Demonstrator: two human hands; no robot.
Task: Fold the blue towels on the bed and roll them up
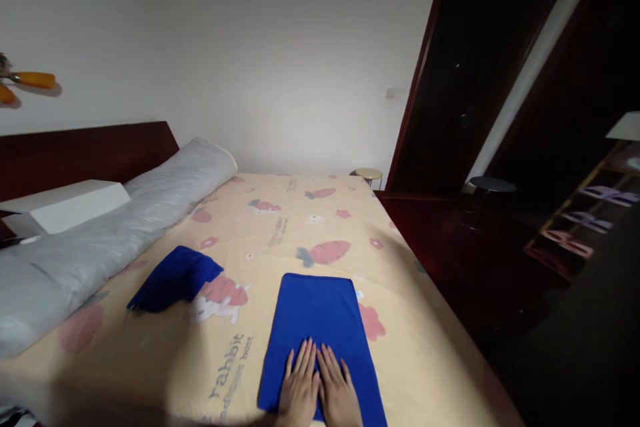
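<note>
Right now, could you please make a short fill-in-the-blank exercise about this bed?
The left hand and right hand rest on a flat cloth coloured ____.
Seen from here, the crumpled cloth lies to its ____.
The largest readable word on the bedsheet is ____.

Missing words: blue; left; rabbit.

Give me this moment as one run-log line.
left hand: flat on spread blue cloth | right hand: flat on same cloth | second blue cloth: rumpled, apart, on patterned sheet

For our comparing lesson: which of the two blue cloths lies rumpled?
The blue cloth nearer the grey roll; the other cloth lies flat under the left hand and right hand.
</note>
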